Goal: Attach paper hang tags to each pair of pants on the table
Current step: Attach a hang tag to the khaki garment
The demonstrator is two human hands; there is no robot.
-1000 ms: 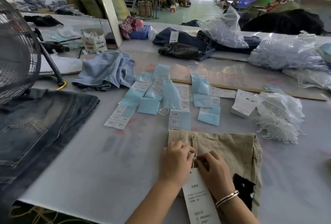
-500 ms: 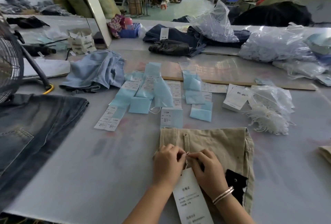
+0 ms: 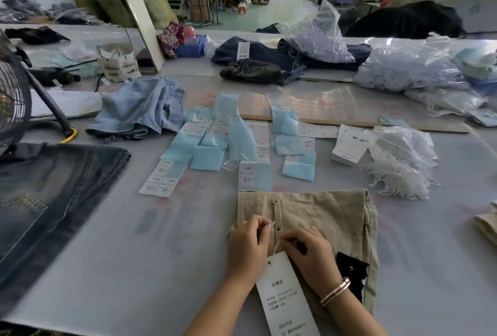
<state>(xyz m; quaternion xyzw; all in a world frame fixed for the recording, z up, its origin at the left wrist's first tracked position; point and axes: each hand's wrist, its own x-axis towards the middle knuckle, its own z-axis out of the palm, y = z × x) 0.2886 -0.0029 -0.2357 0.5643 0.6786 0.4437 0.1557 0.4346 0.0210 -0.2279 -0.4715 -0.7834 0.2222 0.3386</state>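
Note:
Folded beige pants (image 3: 322, 214) lie on the grey table (image 3: 161, 241) right in front of me. A long white paper hang tag (image 3: 285, 295) rests on them, with a thin white string running from its hole up toward the fly buttons. My left hand (image 3: 248, 244) pinches one end of the string just beside a button. My right hand (image 3: 312, 252), a bracelet on its wrist, pinches the string just above the tag. A black patch (image 3: 349, 271) sits on the pants next to my right wrist.
Blue and white label slips (image 3: 228, 145) are spread beyond the pants. A stack of white tags (image 3: 349, 147) and a bundle of white strings (image 3: 398, 177) lie to the right. Dark jeans (image 3: 45, 201) lie at left, light blue jeans (image 3: 142, 110) further back, a fan (image 3: 10, 104) at far left.
My hands have drawn apart: the left now lifts the string end up by the fly button, the right stays above the tag. The view has tilted and shifted a little.

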